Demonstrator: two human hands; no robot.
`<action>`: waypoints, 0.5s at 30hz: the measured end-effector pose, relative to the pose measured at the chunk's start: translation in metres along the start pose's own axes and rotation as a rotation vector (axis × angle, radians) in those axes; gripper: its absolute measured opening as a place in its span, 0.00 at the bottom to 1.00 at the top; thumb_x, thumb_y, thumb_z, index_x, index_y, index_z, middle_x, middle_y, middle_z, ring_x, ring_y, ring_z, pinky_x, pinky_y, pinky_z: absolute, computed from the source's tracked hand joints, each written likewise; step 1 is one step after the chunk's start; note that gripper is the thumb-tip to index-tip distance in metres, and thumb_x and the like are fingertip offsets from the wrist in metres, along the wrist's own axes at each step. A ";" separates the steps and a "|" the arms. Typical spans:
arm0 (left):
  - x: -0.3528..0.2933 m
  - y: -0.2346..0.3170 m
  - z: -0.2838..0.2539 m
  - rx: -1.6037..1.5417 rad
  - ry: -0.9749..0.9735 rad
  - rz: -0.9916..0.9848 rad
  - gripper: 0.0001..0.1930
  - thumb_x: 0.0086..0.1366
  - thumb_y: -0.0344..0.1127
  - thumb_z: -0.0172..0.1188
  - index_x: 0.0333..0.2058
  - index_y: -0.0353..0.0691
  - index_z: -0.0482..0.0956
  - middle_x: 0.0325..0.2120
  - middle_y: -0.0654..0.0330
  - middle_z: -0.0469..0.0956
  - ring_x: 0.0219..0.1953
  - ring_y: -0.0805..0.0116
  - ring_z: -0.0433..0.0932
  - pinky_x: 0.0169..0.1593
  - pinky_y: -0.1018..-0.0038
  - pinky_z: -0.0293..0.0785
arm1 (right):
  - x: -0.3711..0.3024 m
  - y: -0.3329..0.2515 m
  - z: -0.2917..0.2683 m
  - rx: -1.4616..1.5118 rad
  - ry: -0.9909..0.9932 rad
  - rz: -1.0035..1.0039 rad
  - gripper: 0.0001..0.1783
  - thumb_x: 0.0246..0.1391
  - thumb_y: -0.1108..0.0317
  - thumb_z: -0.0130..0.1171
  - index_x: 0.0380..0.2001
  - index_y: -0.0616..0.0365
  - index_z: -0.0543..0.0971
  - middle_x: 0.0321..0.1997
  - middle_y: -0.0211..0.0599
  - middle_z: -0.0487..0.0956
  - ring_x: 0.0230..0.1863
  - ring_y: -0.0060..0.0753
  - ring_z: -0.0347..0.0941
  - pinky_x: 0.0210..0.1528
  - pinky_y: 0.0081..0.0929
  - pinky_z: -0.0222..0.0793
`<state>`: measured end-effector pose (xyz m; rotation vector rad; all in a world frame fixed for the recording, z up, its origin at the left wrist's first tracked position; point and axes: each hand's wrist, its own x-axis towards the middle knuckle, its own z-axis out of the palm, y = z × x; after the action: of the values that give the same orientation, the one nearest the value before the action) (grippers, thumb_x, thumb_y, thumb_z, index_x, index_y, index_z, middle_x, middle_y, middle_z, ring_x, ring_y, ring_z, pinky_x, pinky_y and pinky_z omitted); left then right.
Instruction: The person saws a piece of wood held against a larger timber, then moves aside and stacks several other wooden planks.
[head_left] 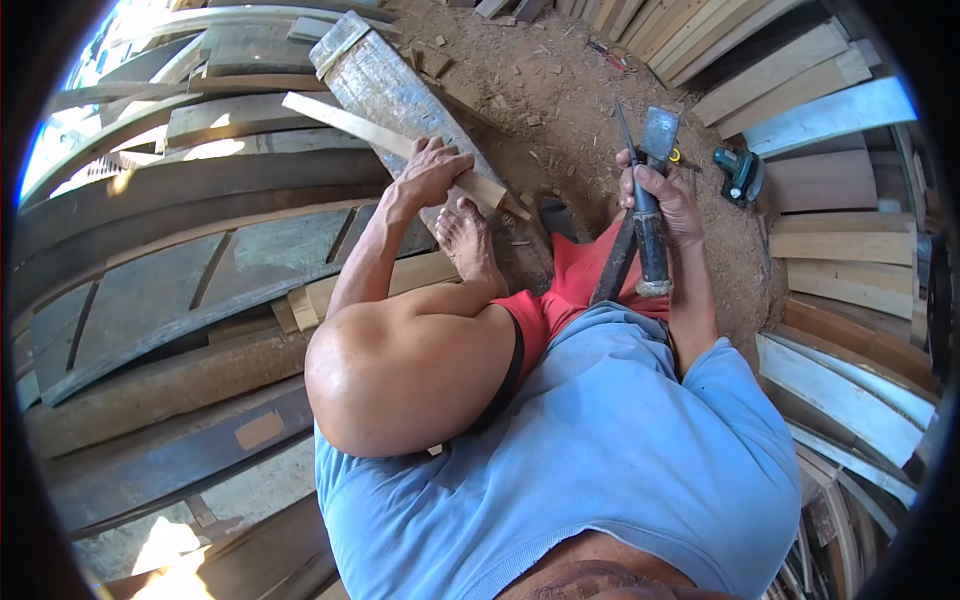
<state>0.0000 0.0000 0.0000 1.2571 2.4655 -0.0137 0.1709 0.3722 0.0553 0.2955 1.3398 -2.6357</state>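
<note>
Curved planks [190,260], grey and weathered, lie stacked over the whole left side, and paler boards [830,260] fan out along the right edge. Between them is a dirt floor [560,110] strewn with wood chips.

A thick grey beam [400,95] runs from the top centre down toward the person, its face worn and streaked. The person's bare foot [468,240] rests on its near end.

Across the beam lies a slat [370,130], long, narrow and pale, fresh-cut in colour against the grey wood under it. It slants from the upper left down to the right, and its lower end looks darker and cut to a taper just beside the foot.

The left hand [432,172] is closed over the slat near that lower end, fingers wrapped across it, pressing it to the beam.

The right hand [660,200] is gripping a hatchet [652,190] by its dark handle, held upright well apart from the slat, with the flat grey blade above the fist. A thin dark strip, which I cannot make out clearly, is held along with it.

A green power tool [740,172] sits on the dirt to the right of the hatchet.
</note>
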 end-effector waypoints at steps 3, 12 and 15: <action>0.005 0.001 -0.005 -0.008 0.061 0.029 0.21 0.49 0.26 0.66 0.43 0.50 0.77 0.39 0.61 0.79 0.51 0.53 0.74 0.56 0.57 0.63 | 0.001 -0.001 0.002 -0.018 0.014 0.000 0.23 0.59 0.59 0.69 0.51 0.65 0.79 0.31 0.33 0.80 0.29 0.23 0.76 0.38 0.24 0.77; 0.022 -0.006 -0.009 0.022 0.036 0.034 0.21 0.51 0.25 0.65 0.45 0.48 0.76 0.42 0.59 0.77 0.53 0.54 0.74 0.55 0.57 0.64 | 0.001 0.000 0.011 -0.057 0.033 0.004 0.23 0.62 0.60 0.67 0.53 0.66 0.77 0.31 0.32 0.78 0.30 0.24 0.75 0.37 0.25 0.75; 0.025 -0.008 -0.008 0.002 0.104 0.040 0.26 0.51 0.28 0.68 0.51 0.48 0.76 0.46 0.58 0.77 0.56 0.53 0.72 0.59 0.57 0.64 | 0.001 -0.002 0.013 -0.064 0.065 -0.013 0.23 0.59 0.58 0.70 0.50 0.64 0.79 0.31 0.33 0.79 0.30 0.23 0.76 0.36 0.23 0.76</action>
<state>-0.0219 0.0158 -0.0019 1.3393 2.5277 0.0619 0.1681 0.3629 0.0634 0.3682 1.4476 -2.6090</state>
